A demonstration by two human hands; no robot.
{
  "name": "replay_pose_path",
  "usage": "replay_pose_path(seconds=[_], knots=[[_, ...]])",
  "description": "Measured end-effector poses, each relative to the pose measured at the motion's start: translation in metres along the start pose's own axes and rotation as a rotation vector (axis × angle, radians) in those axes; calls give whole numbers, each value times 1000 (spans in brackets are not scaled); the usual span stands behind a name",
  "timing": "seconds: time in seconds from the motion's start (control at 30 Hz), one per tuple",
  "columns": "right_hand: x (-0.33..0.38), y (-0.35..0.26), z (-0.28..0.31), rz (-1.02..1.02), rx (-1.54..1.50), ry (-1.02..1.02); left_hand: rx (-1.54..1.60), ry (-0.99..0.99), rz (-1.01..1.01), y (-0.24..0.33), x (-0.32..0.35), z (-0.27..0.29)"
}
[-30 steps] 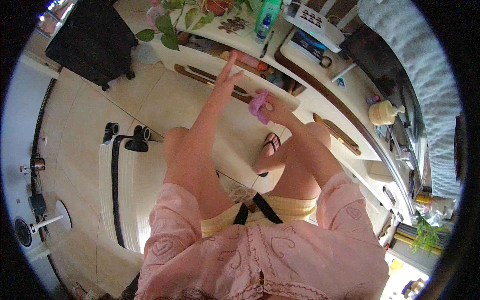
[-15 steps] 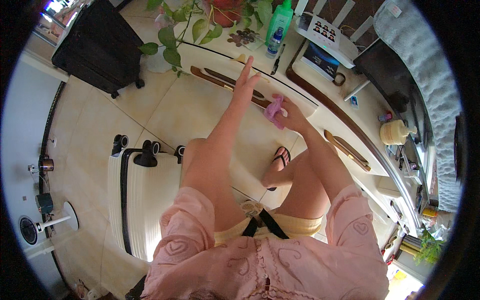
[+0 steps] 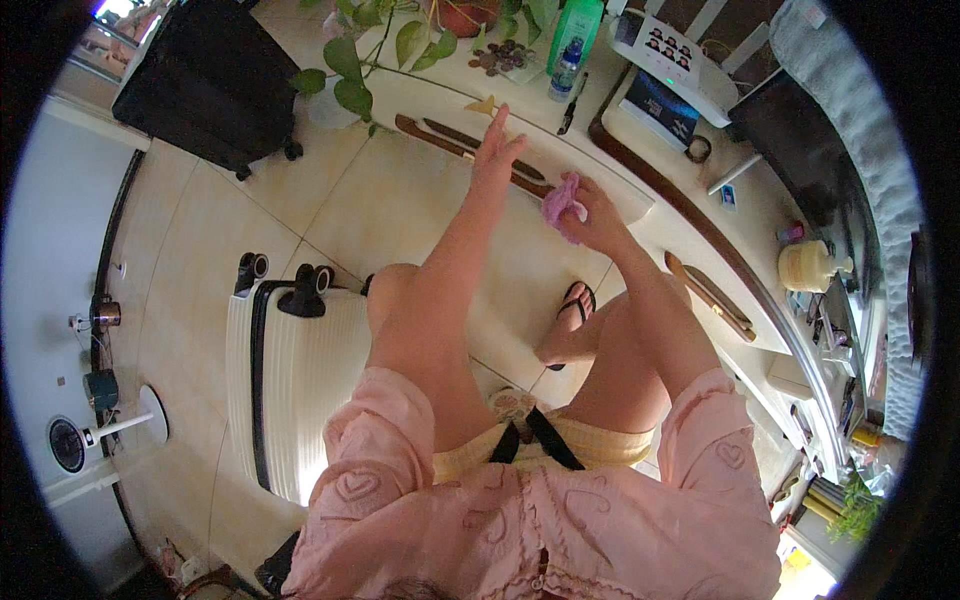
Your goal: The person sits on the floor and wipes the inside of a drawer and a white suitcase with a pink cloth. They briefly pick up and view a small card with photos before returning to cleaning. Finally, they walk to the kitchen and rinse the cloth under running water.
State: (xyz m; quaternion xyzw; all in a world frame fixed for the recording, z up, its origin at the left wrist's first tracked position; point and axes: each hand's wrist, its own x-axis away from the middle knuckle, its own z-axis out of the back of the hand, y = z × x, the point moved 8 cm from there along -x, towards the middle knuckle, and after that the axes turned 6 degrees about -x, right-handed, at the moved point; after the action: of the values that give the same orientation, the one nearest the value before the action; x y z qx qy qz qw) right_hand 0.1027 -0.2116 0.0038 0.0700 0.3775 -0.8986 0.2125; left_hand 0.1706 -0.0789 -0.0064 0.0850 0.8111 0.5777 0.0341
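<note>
My left hand [image 3: 495, 150] is stretched forward with fingers spread, holding nothing, just short of the cream cabinet's edge [image 3: 440, 105] and its wooden drawer handle [image 3: 440, 140]. My right hand [image 3: 592, 212] is closed on a crumpled purple cloth [image 3: 560, 203], held in front of the cabinet a little right of the left hand. On the cabinet top beyond the left hand lie a small yellow object [image 3: 482, 104], a pen [image 3: 572, 104], a small bottle [image 3: 565, 68] and a green bottle [image 3: 575, 25].
A white ribbed suitcase [image 3: 290, 390] stands at my left on the tiled floor. A black suitcase [image 3: 205, 85] sits further back left. A leafy plant [image 3: 375, 50] trails over the cabinet. A dark monitor [image 3: 800, 140], a booklet [image 3: 660, 100] and a cream jar [image 3: 808, 265] are on the right.
Both hands have moved forward toward the cabinet edge. The left hand stays spread open and the right keeps its hold on the purple cloth.
</note>
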Motion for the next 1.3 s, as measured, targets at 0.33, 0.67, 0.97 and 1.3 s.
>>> replay_pose_path(seconds=[0.33, 0.67, 0.97, 1.3], knots=[[-41, 7, -81, -28, -148, -76, -18, 101, 4, 23, 21, 68], [-55, 70, -130, -283, 307, -323, -136, 51, -7, 49, 39, 86], [-38, 19, -117, -355, 96, -442, -182, 160, -113, 60, 24, 99], [-23, 8, -138, -465, -182, -662, -390, 192, -112, 71, -84, 146]])
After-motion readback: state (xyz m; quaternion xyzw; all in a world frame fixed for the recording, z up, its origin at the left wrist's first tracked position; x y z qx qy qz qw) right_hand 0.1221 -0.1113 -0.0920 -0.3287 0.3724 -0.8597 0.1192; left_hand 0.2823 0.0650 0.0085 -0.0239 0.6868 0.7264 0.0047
